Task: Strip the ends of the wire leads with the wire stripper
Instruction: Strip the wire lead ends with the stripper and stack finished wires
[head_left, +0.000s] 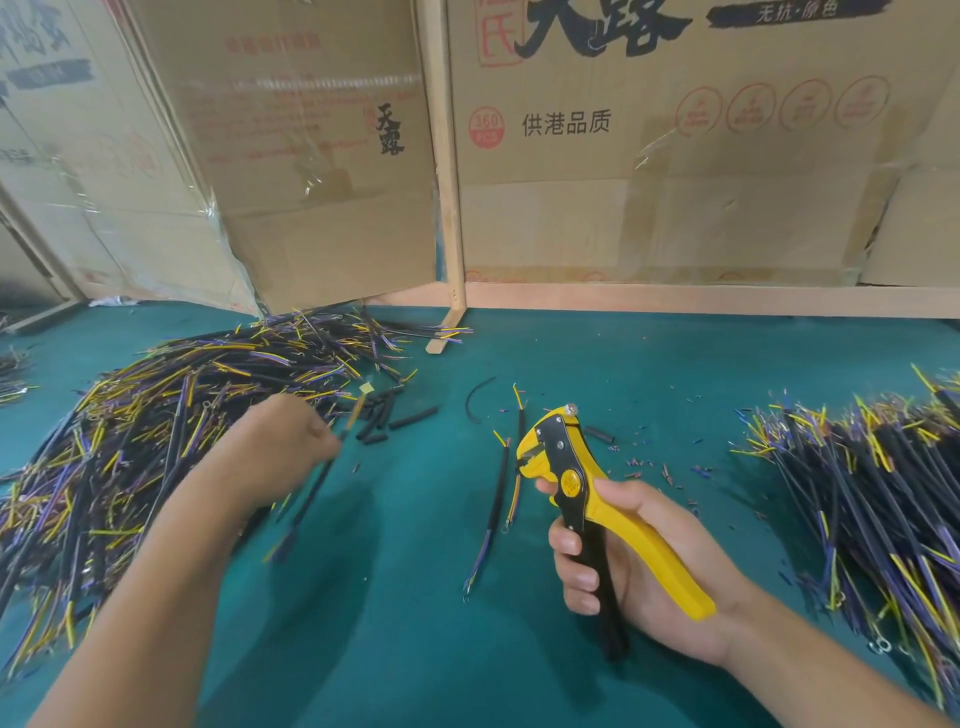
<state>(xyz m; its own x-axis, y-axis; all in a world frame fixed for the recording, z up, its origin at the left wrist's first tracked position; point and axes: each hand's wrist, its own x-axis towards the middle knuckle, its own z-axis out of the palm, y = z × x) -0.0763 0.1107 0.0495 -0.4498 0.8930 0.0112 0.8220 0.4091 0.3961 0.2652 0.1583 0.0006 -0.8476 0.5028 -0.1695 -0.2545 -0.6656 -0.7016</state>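
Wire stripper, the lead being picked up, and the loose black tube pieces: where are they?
wire stripper (570, 480): head view, on its yellow pivot knob.
lead (311, 491): head view, on its black sheath below the left hand (283, 447).
black tube pieces (413, 417): head view, on the longest piece.

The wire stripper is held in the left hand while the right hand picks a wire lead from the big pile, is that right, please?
Not quite: the hands are swapped. In the head view, the wire stripper is held in the right hand, while the left hand picks a wire lead from the big pile.
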